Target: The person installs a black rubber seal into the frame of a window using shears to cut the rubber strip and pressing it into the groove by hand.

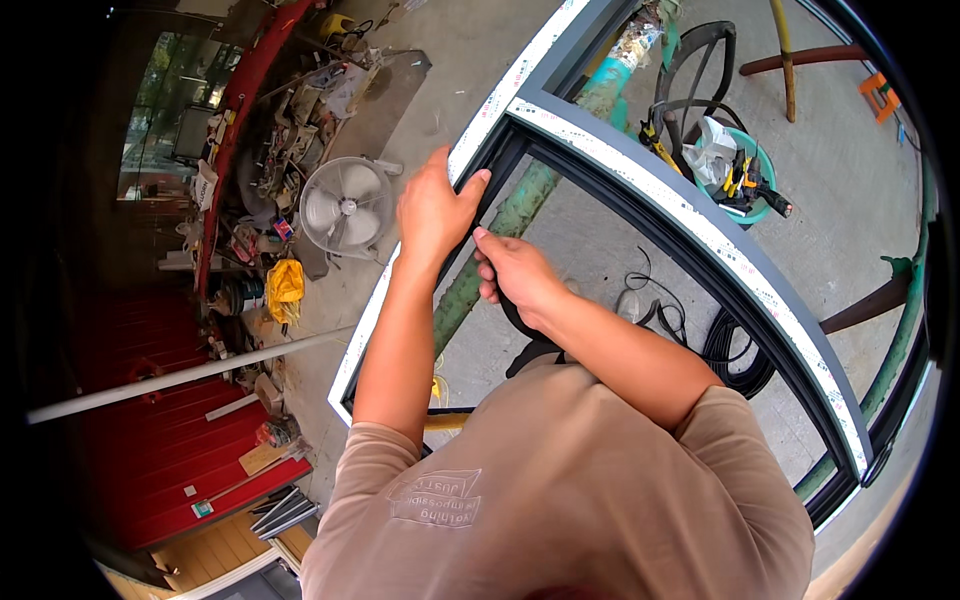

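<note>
A large window frame [640,165], grey and black with white printed protective film, lies across green pipe supports [462,290] in front of me. My left hand [436,212] is closed over its left bar, with the thumb on the dark inner edge. Just below and to the right, my right hand [520,275] pinches a black rubber strip [516,318] at the inner side of that bar. The strip hangs from the hand toward my body, and its end between the fingers is hidden. A coil of similar black strip [738,365] lies on the floor, seen through the frame's opening.
At the right, a turquoise bucket [764,180] holds hand tools and a white bag. A round fan [345,206] stands left of the frame, near a cluttered red-edged bench [232,110]. A yellow bag [285,290] and a long pale pole [190,374] are at the left.
</note>
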Demonstrator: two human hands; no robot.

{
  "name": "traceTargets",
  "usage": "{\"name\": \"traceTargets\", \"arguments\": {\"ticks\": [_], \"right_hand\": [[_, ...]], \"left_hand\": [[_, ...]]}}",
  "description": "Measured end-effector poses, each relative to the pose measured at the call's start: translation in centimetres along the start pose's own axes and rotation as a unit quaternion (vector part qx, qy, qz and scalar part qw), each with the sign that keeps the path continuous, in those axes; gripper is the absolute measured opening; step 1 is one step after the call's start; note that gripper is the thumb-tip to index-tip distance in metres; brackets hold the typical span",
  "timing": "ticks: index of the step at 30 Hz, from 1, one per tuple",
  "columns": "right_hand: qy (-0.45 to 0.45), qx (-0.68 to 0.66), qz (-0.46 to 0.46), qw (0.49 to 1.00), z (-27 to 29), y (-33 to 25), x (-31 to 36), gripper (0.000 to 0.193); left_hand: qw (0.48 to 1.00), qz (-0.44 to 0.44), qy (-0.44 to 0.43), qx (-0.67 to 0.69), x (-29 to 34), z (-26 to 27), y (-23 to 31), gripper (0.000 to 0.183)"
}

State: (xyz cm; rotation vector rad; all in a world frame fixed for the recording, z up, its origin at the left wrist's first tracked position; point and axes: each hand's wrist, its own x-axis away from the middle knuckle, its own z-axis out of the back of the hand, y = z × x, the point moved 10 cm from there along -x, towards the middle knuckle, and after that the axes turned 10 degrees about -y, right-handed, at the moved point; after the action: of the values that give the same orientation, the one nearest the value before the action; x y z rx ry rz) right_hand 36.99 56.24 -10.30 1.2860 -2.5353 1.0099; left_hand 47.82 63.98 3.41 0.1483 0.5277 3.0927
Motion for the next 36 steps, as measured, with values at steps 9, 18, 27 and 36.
{"name": "traceTargets", "arguments": {"ticks": [9, 18, 27, 36], "right_hand": [[0.016, 0.016, 0.017, 1.000, -1.8, -0.7, -1.6, 0.032], [0.064, 0.015, 0.093, 0.994, -0.7, 0.5, -4.5, 0.038], [0.079, 0.089, 0.136, 0.983, -0.2, 0.2, -4.8, 0.035], [0.101, 0.098, 0.122, 0.982, 0.0, 0.6, -5.0, 0.040]], "left_hand": [[0.994, 0.066, 0.009, -0.085, -1.1, -0.7, -0.2, 0.055], [0.992, 0.060, 0.037, -0.101, -1.0, -1.0, 0.0, 0.052], [0.991, 0.017, 0.051, -0.127, -1.5, -1.0, 1.3, 0.056], [0.986, 0.082, -0.006, -0.146, -2.1, -1.5, 0.7, 0.056]]}}
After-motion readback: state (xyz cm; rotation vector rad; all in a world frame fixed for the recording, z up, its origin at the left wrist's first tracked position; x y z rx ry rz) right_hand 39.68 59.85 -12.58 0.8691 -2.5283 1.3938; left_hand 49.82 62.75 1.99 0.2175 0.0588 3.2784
